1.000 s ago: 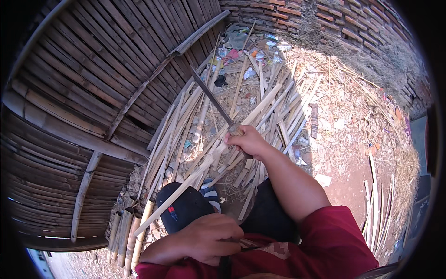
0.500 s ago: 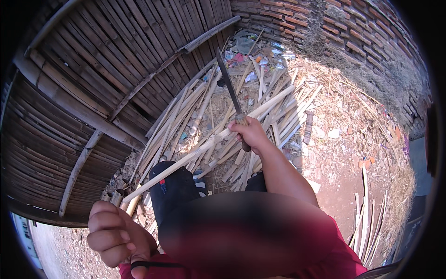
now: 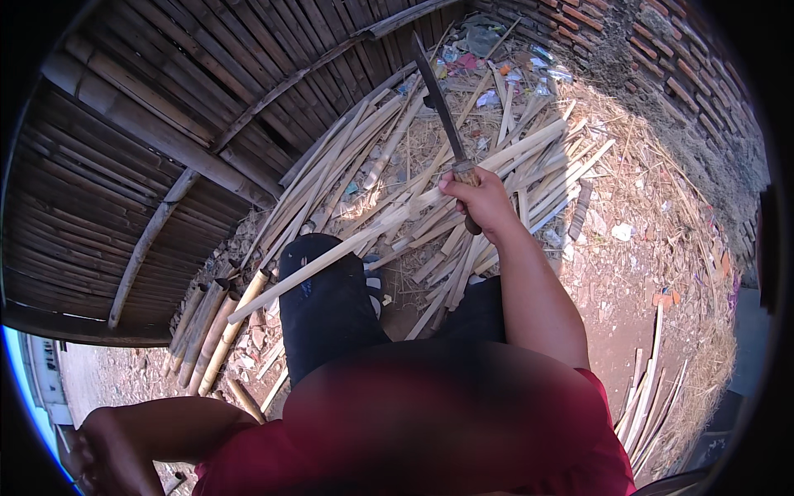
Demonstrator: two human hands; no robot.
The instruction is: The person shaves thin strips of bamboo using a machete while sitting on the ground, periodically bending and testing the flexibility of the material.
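My right hand (image 3: pixel 481 202) is wrapped round the handle of a machete (image 3: pixel 445 112), its long dark blade pointing up and away. A pale split-bamboo strip (image 3: pixel 331 255) slants from above my left knee up to the right, passing at my right hand. Whether those fingers also grip the strip is hidden. At the lower left edge, my left hand (image 3: pixel 87 459) is off the strip, at the end of a bent arm. Shadow and the picture's rim hide its fingers.
Many split-bamboo strips (image 3: pixel 331 169) lie heaped ahead, with litter (image 3: pixel 488 97) beyond. Uncut bamboo poles (image 3: pixel 217 335) rest at left beside a bamboo-slat wall (image 3: pixel 124 178). A brick wall (image 3: pixel 686 78) stands at the far right. More strips (image 3: pixel 649 397) lie lower right.
My left hand has moved away from the strip's near end, down and left to the picture's edge. My right hand still holds the machete. The view has shifted, uncovering the poles.
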